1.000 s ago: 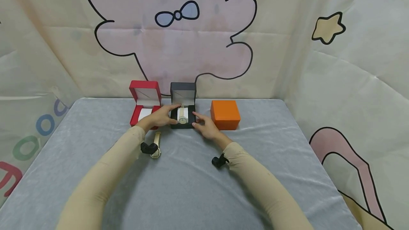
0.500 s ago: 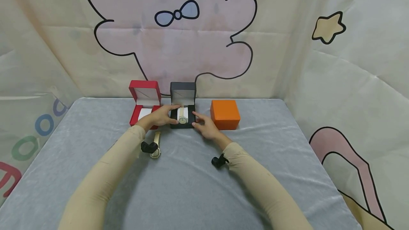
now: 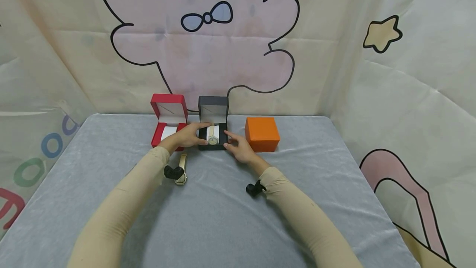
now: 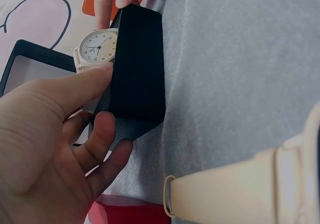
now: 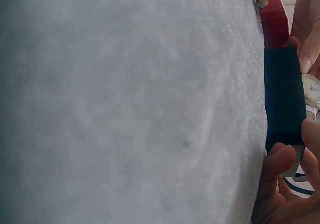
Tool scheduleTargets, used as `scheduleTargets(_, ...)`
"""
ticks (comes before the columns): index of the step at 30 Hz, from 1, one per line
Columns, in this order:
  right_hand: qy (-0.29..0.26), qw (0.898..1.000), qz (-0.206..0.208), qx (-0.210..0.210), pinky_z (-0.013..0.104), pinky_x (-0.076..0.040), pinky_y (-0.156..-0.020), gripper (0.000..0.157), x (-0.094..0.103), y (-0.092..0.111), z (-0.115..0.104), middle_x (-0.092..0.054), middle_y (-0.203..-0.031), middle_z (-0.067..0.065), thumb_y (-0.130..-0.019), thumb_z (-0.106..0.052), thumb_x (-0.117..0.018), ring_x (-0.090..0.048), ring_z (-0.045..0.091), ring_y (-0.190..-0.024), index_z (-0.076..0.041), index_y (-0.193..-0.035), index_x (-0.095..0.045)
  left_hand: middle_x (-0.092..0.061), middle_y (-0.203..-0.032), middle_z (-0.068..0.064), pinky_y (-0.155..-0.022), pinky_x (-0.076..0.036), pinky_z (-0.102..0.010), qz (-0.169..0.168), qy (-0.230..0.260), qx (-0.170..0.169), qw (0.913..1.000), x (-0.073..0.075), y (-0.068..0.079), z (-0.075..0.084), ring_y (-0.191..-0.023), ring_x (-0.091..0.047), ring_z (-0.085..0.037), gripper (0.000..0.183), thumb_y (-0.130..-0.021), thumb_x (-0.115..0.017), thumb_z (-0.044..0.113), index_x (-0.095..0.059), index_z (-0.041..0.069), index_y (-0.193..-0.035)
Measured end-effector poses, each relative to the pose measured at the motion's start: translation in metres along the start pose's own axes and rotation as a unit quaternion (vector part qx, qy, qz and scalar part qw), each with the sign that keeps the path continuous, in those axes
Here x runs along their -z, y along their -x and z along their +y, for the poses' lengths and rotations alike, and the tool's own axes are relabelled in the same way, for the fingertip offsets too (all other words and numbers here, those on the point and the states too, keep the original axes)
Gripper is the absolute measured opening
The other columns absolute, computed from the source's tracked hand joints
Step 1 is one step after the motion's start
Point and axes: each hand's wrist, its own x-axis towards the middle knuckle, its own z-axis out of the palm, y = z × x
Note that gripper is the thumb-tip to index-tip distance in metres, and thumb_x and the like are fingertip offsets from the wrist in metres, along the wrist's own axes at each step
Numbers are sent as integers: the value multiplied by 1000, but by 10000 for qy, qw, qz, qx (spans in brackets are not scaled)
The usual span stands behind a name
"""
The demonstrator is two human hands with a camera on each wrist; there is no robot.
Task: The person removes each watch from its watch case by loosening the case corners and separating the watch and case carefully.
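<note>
A dark watch box [image 3: 213,101] stands with its lid raised at the back of the table. On its white cushion sits a cream-strapped watch [image 4: 95,48], its dial facing up. My left hand [image 3: 183,137] grips the box's left side, the thumb tip right at the watch case and the other fingers curled along the outer wall in the left wrist view. On the opposite side, my right hand [image 3: 241,151] holds the front right corner, with thumb and index finger at the rim. Another cream-strapped watch [image 3: 181,178] lies on the cloth, partly behind the left wrist camera.
Left of the dark box, a red watch box [image 3: 169,99] stands with its lid up, a white cushion [image 3: 168,130] inside. An orange box [image 3: 262,134] stands to the right. Grey cloth [image 3: 208,218] covers the table, and a printed curtain [image 3: 316,32] hangs behind.
</note>
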Motion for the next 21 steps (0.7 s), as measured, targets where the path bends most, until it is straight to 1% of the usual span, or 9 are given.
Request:
scheduleTargets(6,41,10000,7,-24,33,-45,-93,56,0,-1,0,-64,-128,20,-101,-12,-61,-56,26,-113,-14,-154,-44,-36,-162,-20,-122,-27,-59,53,-4,-63,10000,-1,0,0,-150,-33,-38,76,-93,-72,16,-33,10,-159)
scheduleTargets(12,16,10000,30,-71,28,-45,-82,56,0,0,0,-63,-129,20,-101,-13,-62,-56,25,-107,-15,-154,-45,-39,-160,-20,-121,-30,-56,101,-164,-24,9998,-2,-1,2,-147,-38,-36,76,-93,-73,17,-34,11,-158)
scheduleTargets(15,5,10000,51,-43,27,-45,-81,56,0,0,1,-63,-129,20,-100,-12,-62,-56,25,-107,-15,-154,-45,-42,-158,-20,-120,-32,-57,200,-179,46,9996,-3,-1,3,-145,-42,-36,75,-93,-74,18,-37,11,-157)
scheduleTargets(18,-10,10000,44,-50,26,-44,-81,56,-1,0,1,-63,-130,20,-100,-13,-62,-56,25,-106,-15,-154,-45,-43,-158,-20,-119,-32,-58,247,-128,86,9996,-3,-1,3,-142,-43,-36,74,-92,-74,18,-38,11,-157)
scheduleTargets(21,-32,9999,33,-115,25,-44,-77,56,-1,0,1,-63,-130,19,-101,-14,-62,-55,23,-102,-17,-154,-44,-42,-157,-20,-120,-31,-59,216,-89,5,9997,-4,0,3,-139,-44,-36,74,-93,-73,16,-36,10,-157)
